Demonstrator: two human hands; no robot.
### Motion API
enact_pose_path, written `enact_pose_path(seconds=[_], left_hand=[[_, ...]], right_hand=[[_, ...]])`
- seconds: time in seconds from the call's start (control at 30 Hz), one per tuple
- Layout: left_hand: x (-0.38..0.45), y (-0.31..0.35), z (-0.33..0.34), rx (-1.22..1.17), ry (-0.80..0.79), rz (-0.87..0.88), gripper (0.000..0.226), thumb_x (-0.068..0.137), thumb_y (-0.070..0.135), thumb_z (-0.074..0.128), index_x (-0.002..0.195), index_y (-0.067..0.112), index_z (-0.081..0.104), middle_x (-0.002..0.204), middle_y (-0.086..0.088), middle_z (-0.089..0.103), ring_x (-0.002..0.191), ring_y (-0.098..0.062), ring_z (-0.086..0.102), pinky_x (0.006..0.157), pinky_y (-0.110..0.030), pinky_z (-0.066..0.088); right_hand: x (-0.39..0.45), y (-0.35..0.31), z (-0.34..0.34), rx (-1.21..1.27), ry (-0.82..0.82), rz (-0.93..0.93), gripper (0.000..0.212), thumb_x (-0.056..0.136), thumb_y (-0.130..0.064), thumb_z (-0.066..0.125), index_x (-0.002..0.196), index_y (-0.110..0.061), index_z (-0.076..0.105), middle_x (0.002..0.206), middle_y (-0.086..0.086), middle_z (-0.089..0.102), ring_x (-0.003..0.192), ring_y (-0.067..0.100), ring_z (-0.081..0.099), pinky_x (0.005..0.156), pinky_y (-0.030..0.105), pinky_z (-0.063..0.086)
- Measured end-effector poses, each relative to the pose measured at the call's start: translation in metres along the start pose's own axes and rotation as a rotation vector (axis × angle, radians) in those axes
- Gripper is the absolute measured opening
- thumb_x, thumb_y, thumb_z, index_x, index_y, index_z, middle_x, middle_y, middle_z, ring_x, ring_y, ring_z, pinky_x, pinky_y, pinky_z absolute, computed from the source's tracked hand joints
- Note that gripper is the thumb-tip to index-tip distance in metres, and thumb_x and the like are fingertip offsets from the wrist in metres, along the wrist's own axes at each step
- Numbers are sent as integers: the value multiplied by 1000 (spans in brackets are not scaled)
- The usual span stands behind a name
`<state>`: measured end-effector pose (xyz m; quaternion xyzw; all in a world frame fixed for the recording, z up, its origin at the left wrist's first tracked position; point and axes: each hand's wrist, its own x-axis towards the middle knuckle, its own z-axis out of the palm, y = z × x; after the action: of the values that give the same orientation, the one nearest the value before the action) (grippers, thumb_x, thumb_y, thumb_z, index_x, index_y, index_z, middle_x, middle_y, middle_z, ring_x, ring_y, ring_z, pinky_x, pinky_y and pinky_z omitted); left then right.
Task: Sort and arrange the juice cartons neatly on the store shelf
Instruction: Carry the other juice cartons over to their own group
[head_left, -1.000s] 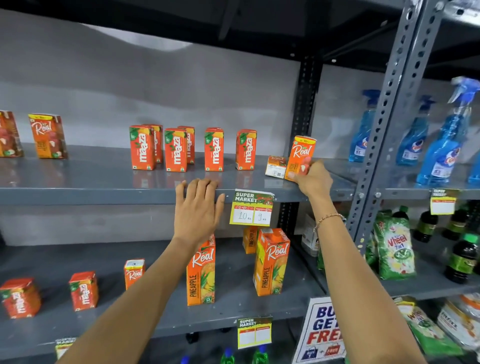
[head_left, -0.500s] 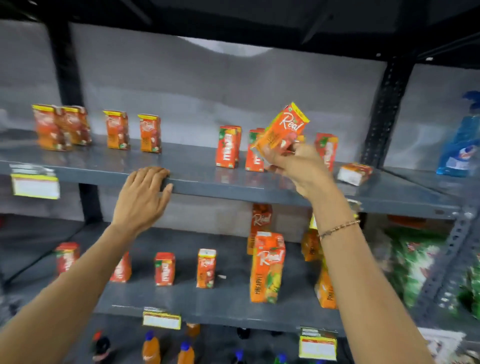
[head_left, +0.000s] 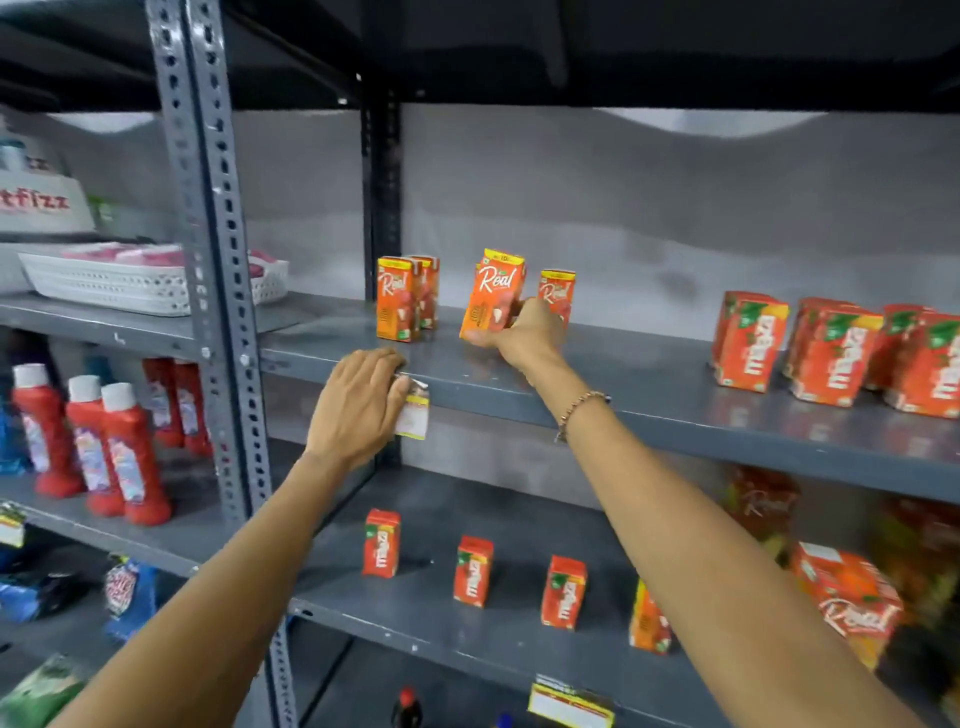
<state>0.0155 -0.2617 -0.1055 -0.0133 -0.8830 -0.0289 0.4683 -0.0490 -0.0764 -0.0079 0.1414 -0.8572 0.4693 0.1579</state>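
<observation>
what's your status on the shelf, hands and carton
Right hand shut on Real carton, tilted, at the upper shelf. Left hand flat on shelf edge, over the price tag. Real cartons close either side.

A shop, prob. small supermarket: grey slotted-steel shelving (head_left: 649, 384) w/ rows of same-brand juice cartons (head_left: 826, 353) facing out, price tags (head_left: 413, 413) clipped to shelf edges, red bottles w/ white caps (head_left: 124, 457) lined up in next bay, white plastic basket (head_left: 119, 283) of packed goods above them.
</observation>
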Motion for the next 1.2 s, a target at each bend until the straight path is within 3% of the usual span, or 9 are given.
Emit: enact_pose_path(seconds=[0.1,0.27,0.47,0.6,0.73,0.83,0.97,1.1,1.2], left_hand=[[-1,0,12,3,41,0,41,96,32,33,108,4,60,109,-11,63,96,-30,55,91,-35,33],[-1,3,19,-22,127,-6,39,97,33,31,102,4,58,104,-12,61,91,-26,48,88,-36,32],[2,12,15,-83,154,-60,44,97,34,26,101,6,59,98,-10,63,87,-29,55,90,-35,33],[-3,31,19,-32,147,-67,44,97,34,26,110,10,61,108,-6,65,104,-25,58,110,-41,23],[-7,73,25,1,131,-48,42,98,34,27,109,12,62,111,-4,63,109,-23,56,113,-43,17],[-3,122,31,-60,117,19,43,98,34,28,110,12,62,112,-4,64,108,-24,57,111,-41,22],[2,201,40,-154,145,86,42,99,32,28,108,13,65,111,-3,66,104,-25,59,107,-41,30],[4,281,46,-230,163,87,53,101,33,18,105,14,68,108,-2,68,101,-23,61,106,-42,33],[3,336,53,-237,168,152,46,99,32,25,106,14,67,108,-1,67,102,-22,60,105,-44,32]], right_hand=[[7,-7,21,-128,37,-45,68,65,-37,84,118,-7,54,120,8,66,112,26,61,81,30,47],[11,-7,33,-308,22,-83,74,69,-37,81,127,-7,45,126,10,62,118,27,58,95,36,47],[10,-1,20,-175,-99,-22,65,74,-32,78,125,-9,46,129,8,60,118,25,58,88,32,46],[-6,16,-2,-31,-80,-26,62,79,-23,75,131,-9,45,125,8,61,115,24,59,89,31,46],[-33,49,-58,87,62,-86,28,79,-14,71,106,-11,67,89,2,68,90,17,66,82,29,51],[-51,76,-117,142,224,-136,12,79,-8,67,90,-11,69,80,4,69,77,17,66,81,34,55],[-72,113,-203,226,377,-100,15,83,-1,61,81,-16,63,75,7,68,66,14,65,68,26,53],[-92,160,-275,196,459,-8,9,84,-3,63,86,-11,64,75,9,68,59,6,65,64,20,53],[-100,193,-326,177,596,83,14,79,-4,67,75,-17,66,71,6,68,59,9,65,75,32,57]])
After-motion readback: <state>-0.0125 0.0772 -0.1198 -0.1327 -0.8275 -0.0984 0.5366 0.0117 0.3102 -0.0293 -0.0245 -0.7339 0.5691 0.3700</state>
